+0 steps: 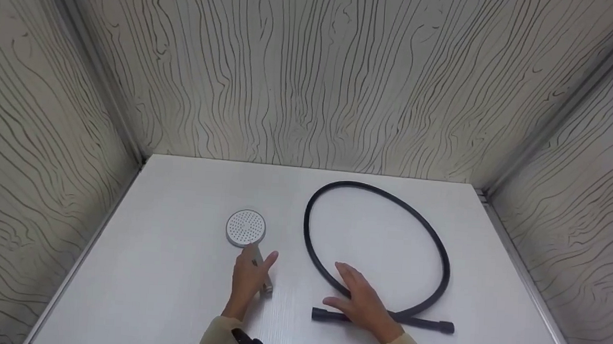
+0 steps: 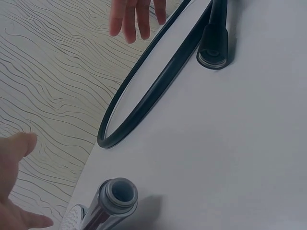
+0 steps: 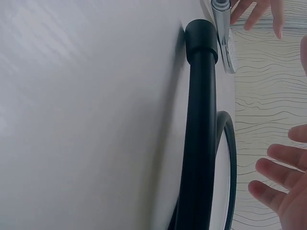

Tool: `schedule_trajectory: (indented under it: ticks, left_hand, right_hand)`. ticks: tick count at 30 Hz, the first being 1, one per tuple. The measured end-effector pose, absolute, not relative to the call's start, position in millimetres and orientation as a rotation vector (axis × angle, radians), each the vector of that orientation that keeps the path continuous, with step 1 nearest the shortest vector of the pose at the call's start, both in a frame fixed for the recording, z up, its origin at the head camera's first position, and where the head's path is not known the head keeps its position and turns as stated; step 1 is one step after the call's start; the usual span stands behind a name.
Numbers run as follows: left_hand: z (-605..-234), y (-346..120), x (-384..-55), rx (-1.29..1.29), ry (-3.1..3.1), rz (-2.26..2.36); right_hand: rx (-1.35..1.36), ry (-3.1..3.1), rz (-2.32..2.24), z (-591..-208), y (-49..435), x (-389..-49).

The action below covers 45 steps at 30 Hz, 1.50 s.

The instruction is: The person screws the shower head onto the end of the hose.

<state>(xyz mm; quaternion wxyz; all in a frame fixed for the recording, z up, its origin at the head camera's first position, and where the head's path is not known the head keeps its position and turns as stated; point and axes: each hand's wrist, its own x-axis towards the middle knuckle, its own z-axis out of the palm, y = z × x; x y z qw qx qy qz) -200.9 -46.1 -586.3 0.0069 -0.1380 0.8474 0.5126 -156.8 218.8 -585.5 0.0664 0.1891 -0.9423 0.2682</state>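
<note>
White tabletop (image 1: pixel 179 197) bears showerhead (image 1: pixel 246 227) and hose (image 1: pixel 445 273), left fingers (image 1: pixel 243 256) and right fingers (image 1: pixel 352 277) apart over them.

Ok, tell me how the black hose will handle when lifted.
The black hose likely bends but resists kinking, given its smooth, wide loop. Its crossed ends may slide apart when lifted, as no tie shows.

We find no legible text or numbers; one small dark mark (image 1: pixel 254 262) on the shower handle (image 1: pixel 258 256), beside the left hand (image 1: pixel 247 277), is unreadable.
</note>
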Motion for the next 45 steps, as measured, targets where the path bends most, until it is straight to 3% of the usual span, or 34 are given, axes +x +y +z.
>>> schedule_trajectory:
  ticks: [21,45]
  left_hand:
    - [-585.4,-45.2,-202.4,-0.598,2.511,1.653]
    - [-590.4,-50.3,-205.7,-0.587,2.500,1.683]
  right_hand:
    - [0.644,-2.831,0.893,-591.7,211.2,-155.2]
    - [0.729,-2.908,0.896,-604.2,205.8,-150.7]
